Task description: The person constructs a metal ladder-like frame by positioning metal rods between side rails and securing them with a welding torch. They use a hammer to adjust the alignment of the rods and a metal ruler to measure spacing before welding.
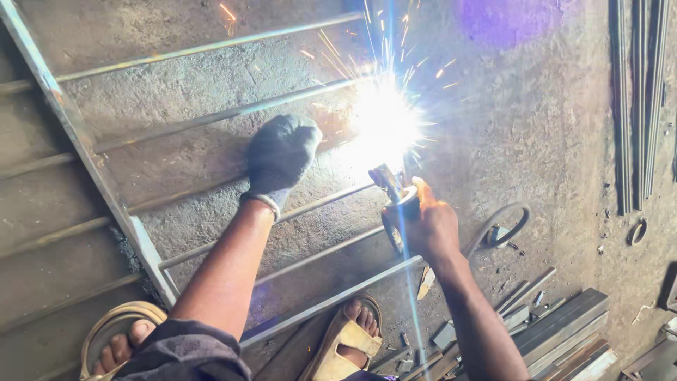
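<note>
The left hand (281,156), in a dark glove, presses flat with closed fingers on a thin steel rod (211,116) of the metal grille (84,152) that lies on the concrete floor (536,134). The bare right hand (427,226) is clamped around the electrode holder (396,201), and its tip meets the grille at the bright welding arc (384,120), near the grille's far edge (sparks fly upward from it). To weld well here, I think the rod must stay pressed without moving and the holder must stay steady at the joint. No container is visible; loose steel bars (564,328) lie on the floor by the right forearm. Both feet wear sandals (338,346) at the grille's near edge.
</note>
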